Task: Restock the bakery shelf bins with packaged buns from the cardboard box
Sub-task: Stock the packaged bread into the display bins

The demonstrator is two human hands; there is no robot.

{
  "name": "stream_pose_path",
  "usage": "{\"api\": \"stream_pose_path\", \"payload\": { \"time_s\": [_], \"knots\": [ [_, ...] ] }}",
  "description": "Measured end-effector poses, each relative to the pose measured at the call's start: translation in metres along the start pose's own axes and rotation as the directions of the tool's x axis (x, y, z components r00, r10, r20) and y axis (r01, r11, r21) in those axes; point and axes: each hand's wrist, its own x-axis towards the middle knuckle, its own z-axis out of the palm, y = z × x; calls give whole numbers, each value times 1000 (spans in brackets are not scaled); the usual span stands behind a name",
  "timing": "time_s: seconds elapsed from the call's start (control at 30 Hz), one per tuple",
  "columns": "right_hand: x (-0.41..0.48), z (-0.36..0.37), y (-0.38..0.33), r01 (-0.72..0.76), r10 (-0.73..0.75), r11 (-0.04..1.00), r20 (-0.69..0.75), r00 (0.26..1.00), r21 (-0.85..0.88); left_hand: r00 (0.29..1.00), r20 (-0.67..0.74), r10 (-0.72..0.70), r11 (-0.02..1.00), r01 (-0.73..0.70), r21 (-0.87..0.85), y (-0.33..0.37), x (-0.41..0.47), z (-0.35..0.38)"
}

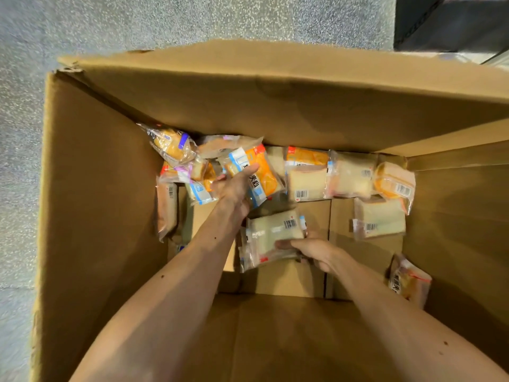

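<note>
Both my arms reach down into a large open cardboard box [91,205]. My left hand [234,186] grips an orange-and-blue packaged bun [261,177] near the far wall. My right hand [311,249] holds a stack of pale clear-wrapped buns [271,238] with barcodes up, thumb over its near edge. Several more packaged buns lie along the far wall: a round golden one [172,146] at the far left and pale ones [351,175] to the right.
One bun pack [378,219] lies alone at the right and another [409,282] leans on the right wall. The box's far flap [275,86] stands up. Speckled grey floor [110,23] surrounds the box; a dark fixture [451,20] is at the top right.
</note>
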Motion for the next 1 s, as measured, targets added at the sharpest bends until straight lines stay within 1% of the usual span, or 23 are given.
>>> {"api": "stream_pose_path", "payload": {
  "time_s": [0.1, 0.13, 0.2, 0.27, 0.33, 0.43, 0.57, 0.63, 0.73, 0.8, 0.87, 0.93, 1.0],
  "knots": [
    [-6, -14, 7, -10, 11, 997, -13, 1000, 75, 978, 165, -131, 991, 129, 23, -2, 1, -2],
    [-10, -18, 9, -5, 8, 993, -27, 1000, 120, 967, 210, -145, 989, 140, 37, -4, 1, -3],
    [-18, -27, 14, 18, -5, 977, -58, 998, 213, 958, 246, -147, 989, 138, 53, -7, -2, -5],
    [-29, -36, 20, 48, -22, 966, -104, 994, 255, 958, 250, -137, 990, 128, 53, -11, -5, -10],
    [-40, -44, 25, 72, -34, 957, -139, 990, 281, 965, 243, -97, 994, 82, 69, -16, -12, -19],
    [-66, -52, 29, 115, -57, 942, -187, 981, 315, 957, 285, -58, 985, 8, 174, -23, -32, -33],
    [-110, -57, 38, 179, -82, 908, -259, 962, 379, 952, 298, -70, 955, -23, 297, -25, -76, -53],
    [-135, -57, 44, 212, -105, 895, -276, 955, 392, 940, 325, -105, 935, -18, 354, -21, -105, -62],
    [-172, -58, 51, 273, -157, 860, -286, 945, 431, 895, 419, -153, 907, -41, 419, -13, -149, -69],
    [-199, -59, 57, 308, -202, 821, -260, 944, 480, 842, 506, -188, 881, -83, 465, -8, -183, -66],
    [-225, -64, 69, 329, -259, 775, -204, 944, 539, 785, 578, -224, 837, -149, 527, -8, -220, -61],
    [-255, -70, 91, 352, -342, 705, -139, 929, 616, 738, 627, -250, 788, -222, 574, -14, -255, -56],
    [-283, -77, 121, 401, -422, 591, -155, 893, 700, 701, 660, -269, 730, -299, 615, -26, -290, -51]
  ]
}}
